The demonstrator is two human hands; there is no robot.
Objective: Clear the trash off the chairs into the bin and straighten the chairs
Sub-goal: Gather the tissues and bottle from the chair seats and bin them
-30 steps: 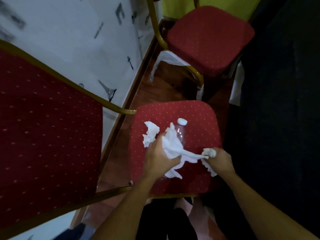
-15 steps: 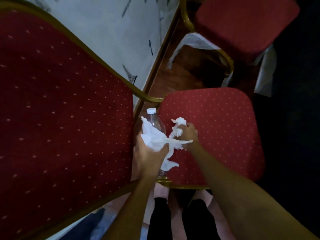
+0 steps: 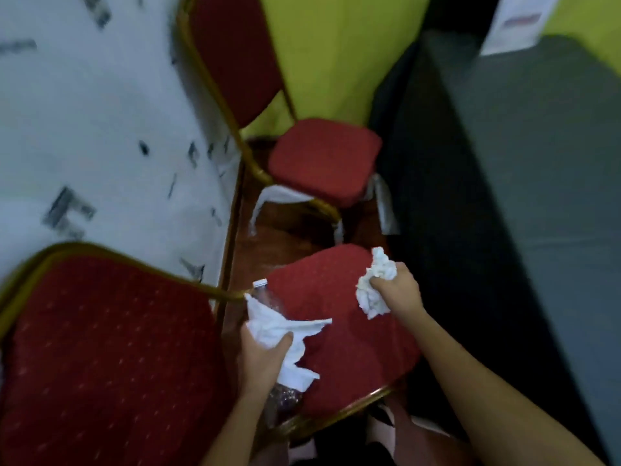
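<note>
My left hand grips a clear plastic bottle with a white cap, together with a crumpled white tissue wrapped over it. It hovers at the left edge of the near red chair seat. My right hand is closed on a second wad of white tissue, held above the seat's far right corner. The seat itself shows no loose trash. No bin is in view.
The near chair's red backrest with a gold frame fills the lower left. A second red chair stands farther back against the white patterned wall. A dark cloth-covered table runs along the right. Wooden floor lies between the chairs.
Both hands lifted the bottle and tissues off the near seat. My right hand moved from beside the left hand to the seat's far right. The view tilted up, showing more of the far chair.
</note>
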